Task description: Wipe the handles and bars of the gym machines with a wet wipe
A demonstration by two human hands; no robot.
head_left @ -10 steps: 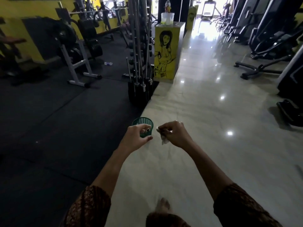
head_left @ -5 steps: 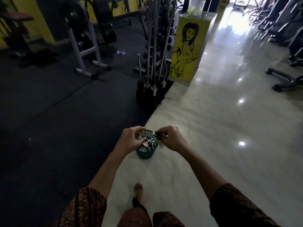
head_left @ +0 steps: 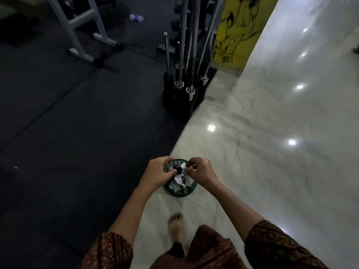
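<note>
Wipe over the bin
Right hand (head_left: 202, 171) pinches the white wipe (head_left: 183, 166) above the green basket (head_left: 177, 194). Left hand (head_left: 159, 173) curls, hold unclear. Wiping seems done; dropping it is left.

Green basket (head_left: 179, 193) on marble floor (head_left: 272, 152) at 6 o'clock. Left hand (head_left: 158, 172) curled over its rim, hold unclear; right hand (head_left: 201, 171) pinches white wipe (head_left: 183, 166) above it. Barbell rack (head_left: 182, 94) at 12 o'clock.
</note>
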